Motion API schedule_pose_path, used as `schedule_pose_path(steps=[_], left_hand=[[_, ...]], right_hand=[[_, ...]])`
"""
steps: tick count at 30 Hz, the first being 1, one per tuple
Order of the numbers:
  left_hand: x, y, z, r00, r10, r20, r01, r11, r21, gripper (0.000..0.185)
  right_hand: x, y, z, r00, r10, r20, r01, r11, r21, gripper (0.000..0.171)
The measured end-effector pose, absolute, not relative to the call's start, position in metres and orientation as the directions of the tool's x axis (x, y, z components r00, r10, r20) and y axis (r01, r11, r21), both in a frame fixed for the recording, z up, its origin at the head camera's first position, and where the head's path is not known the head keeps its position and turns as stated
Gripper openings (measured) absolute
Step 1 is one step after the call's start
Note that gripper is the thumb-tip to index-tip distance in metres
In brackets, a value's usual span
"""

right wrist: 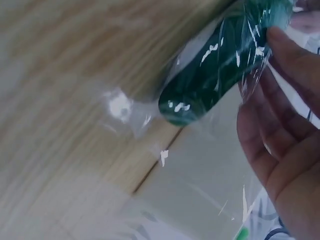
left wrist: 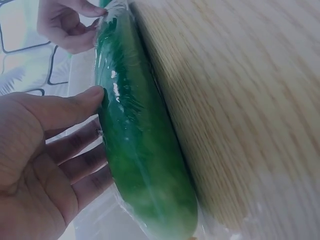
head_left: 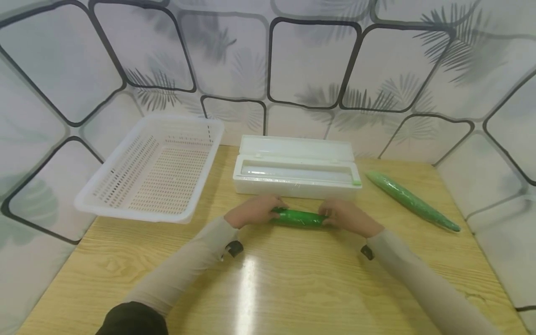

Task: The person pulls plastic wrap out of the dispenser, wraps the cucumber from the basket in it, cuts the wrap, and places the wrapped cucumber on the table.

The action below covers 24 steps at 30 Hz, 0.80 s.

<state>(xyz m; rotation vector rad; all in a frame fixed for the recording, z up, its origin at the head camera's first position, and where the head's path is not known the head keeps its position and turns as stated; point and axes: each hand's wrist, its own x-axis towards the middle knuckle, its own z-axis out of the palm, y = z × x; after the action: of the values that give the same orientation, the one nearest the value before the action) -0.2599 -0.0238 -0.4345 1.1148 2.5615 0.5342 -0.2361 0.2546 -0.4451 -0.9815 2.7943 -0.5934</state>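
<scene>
A green cucumber (head_left: 298, 217) wrapped in cling film lies on the wooden table (head_left: 293, 288), just in front of the white cling-film dispenser box (head_left: 295, 167). My left hand (head_left: 255, 210) holds its left end. In the left wrist view the thumb (left wrist: 75, 102) lies on the cucumber (left wrist: 140, 140) and the fingers reach behind it. My right hand (head_left: 345, 216) holds the right end. In the right wrist view its fingers (right wrist: 280, 125) lie against loose film beside the cucumber's tip (right wrist: 215, 75). The right hand (left wrist: 70, 25) pinches the film at the far end.
A white perforated basket (head_left: 152, 167) stands at the back left, partly over the table's edge. A second wrapped cucumber (head_left: 412, 200) lies at the right, near the patterned wall. The dispenser box's lid stands open.
</scene>
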Motion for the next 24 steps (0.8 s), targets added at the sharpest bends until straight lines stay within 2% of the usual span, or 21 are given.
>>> schedule_pose_path(steps=[7, 17, 22, 24], left_hand=[[-0.261, -0.025, -0.437, -0.667, 0.739, -0.093, 0.629, 0.626, 0.46, 0.034], [-0.261, -0.024, -0.437, -0.673, 0.733, -0.099, 0.628, 0.637, 0.447, 0.034], [-0.261, -0.024, -0.437, -0.674, 0.732, -0.101, 0.628, 0.64, 0.442, 0.033], [-0.261, -0.023, -0.438, -0.672, 0.734, -0.095, 0.634, 0.637, 0.438, 0.033]], right_hand=[[-0.254, 0.266, -0.445, -0.773, -0.63, -0.075, -0.505, 0.683, -0.527, 0.014], [-0.261, 0.294, -0.436, -0.707, -0.696, -0.121, -0.528, 0.635, -0.565, 0.014], [-0.26, 0.289, -0.436, -0.754, -0.65, -0.093, -0.505, 0.665, -0.55, 0.003], [-0.259, 0.286, -0.436, -0.778, -0.624, -0.073, -0.489, 0.674, -0.554, 0.003]])
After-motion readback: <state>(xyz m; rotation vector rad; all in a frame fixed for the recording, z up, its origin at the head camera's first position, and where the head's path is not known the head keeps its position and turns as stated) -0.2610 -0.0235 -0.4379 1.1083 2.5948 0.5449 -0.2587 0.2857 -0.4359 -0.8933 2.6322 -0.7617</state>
